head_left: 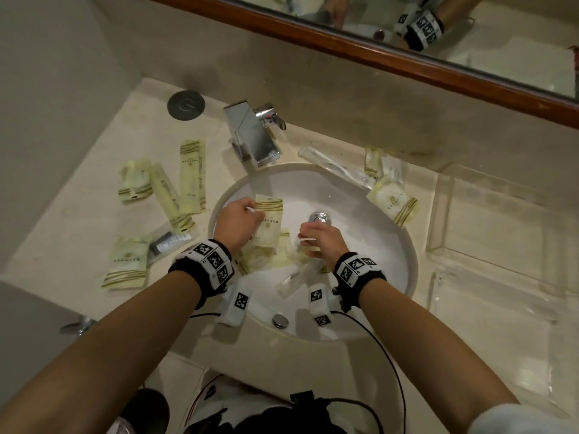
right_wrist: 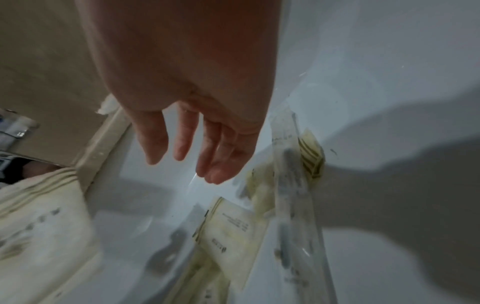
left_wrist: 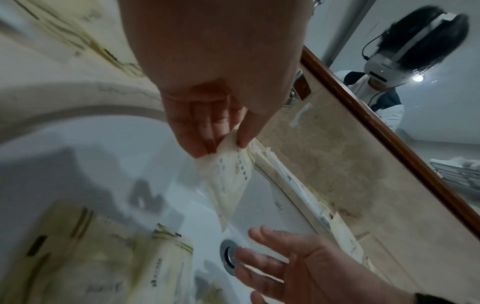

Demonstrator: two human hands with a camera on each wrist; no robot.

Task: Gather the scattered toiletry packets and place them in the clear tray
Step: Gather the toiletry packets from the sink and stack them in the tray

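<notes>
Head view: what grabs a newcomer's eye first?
Pale green toiletry packets lie strewn over the counter left of the faucet and piled inside the white sink. Over the basin, the left hand pinches one packet while the right hand hangs open above the pile. The clear tray sits on the counter to the right, with no packets visible in it.

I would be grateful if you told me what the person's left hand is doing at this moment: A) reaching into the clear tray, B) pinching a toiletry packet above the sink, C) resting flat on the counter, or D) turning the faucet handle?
B: the left hand pinches a cream packet between thumb and fingers above the white sink, as the left wrist view also shows; the clear tray sits away on the right.
</notes>
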